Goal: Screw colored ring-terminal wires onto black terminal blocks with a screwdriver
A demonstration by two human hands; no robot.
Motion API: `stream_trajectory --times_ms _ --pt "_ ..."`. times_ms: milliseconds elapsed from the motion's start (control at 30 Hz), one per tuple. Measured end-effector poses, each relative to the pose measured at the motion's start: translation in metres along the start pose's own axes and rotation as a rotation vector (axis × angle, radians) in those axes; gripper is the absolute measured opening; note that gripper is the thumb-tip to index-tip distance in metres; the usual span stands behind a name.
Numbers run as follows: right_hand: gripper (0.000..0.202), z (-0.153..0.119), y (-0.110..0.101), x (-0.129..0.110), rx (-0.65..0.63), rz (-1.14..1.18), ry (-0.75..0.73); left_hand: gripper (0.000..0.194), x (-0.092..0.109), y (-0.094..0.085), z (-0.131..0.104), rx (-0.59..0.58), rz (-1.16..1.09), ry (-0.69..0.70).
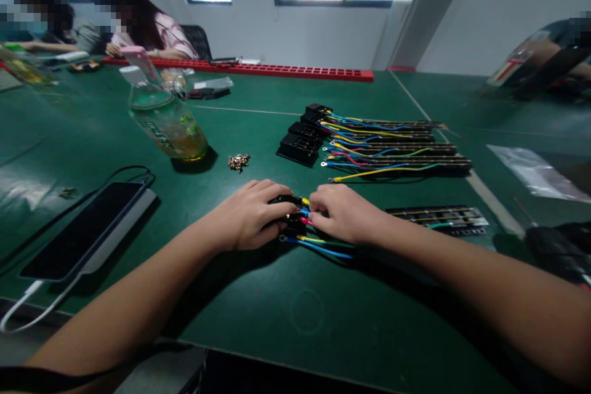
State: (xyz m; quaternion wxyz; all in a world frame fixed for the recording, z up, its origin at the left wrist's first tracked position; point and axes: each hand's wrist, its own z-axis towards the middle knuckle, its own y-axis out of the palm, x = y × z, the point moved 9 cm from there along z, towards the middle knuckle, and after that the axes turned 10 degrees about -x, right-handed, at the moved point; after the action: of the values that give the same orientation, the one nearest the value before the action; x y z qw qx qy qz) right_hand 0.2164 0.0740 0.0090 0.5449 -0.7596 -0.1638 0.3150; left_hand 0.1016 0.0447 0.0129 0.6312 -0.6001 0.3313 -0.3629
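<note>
Both of my hands meet over a black socket block (295, 227) with coloured wires, lying on the green table. My left hand (252, 214) wraps round the block's left side, its fingers covering much of it. Pinched in my right hand (339, 210) at the block's right edge is a blue wire (305, 212); the fingertips partly hide it. A red wire end and a yellow one show close by. Two looser wires (318, 246) in blue and yellow trail below. The strip (438, 218) with metal rails extends to the right, behind my right forearm.
Several finished-looking wired strips (388, 148) lie farther back. Small brass screws (239, 162) sit in a pile left of them. A bottle (168, 126) and a phone on a power bank (85, 231) stand to the left. Across the table, other people sit behind a red slotted rail (277, 69).
</note>
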Motion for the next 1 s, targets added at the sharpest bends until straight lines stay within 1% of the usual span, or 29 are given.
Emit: stream_trajectory --times_ms 300,533,767,1000 --pt "0.016 0.0014 -0.0008 -0.0015 -0.001 -0.013 -0.004 0.025 0.0008 0.0005 0.0025 0.004 0.001 -0.014" --pt "0.016 0.0011 -0.0002 -0.0021 -0.004 -0.027 -0.006 0.030 -0.0015 0.0038 -0.0009 0.059 -0.028 0.015" --pt "0.016 0.0001 -0.0021 -0.0019 0.007 0.001 -0.009 0.025 0.0000 0.0008 -0.0022 0.073 0.013 0.014" --pt "0.013 -0.0011 -0.0029 -0.0001 0.020 0.015 -0.011 0.027 -0.0004 -0.0019 -0.0024 0.059 0.034 0.001"
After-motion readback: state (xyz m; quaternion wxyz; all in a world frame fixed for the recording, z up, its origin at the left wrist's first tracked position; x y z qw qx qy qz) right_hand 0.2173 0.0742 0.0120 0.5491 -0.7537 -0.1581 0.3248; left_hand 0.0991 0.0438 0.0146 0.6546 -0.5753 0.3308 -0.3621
